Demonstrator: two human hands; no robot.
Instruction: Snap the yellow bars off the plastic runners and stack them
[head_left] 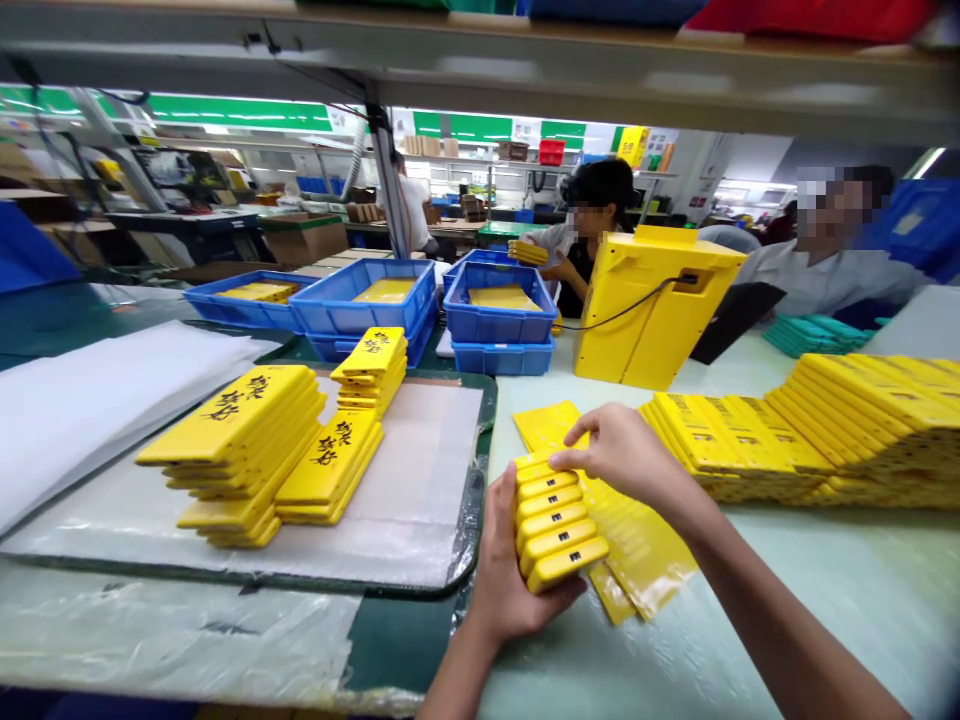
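My left hand (510, 580) cups a small stack of flat yellow plastic cases (559, 525) from the left and below. Each case shows a small dark slot on its edge. My right hand (622, 450) grips the top of that stack with its fingers. Beneath both hands lie loose, glossy yellow sheets (645, 545) on the pale green bench (825, 570). Long overlapping rows of similar yellow cases (847, 430) stand to the right. More stacks (240, 440) with black markings sit on a green-edged mat (412, 450) to the left.
Blue plastic crates (364, 300) holding yellow pieces stand beyond the mat. An upright yellow unit (649, 305) with a black cable stands ahead. Two co-workers (589, 235) (825, 250) sit across the bench. A metal shelf (480, 65) runs overhead.
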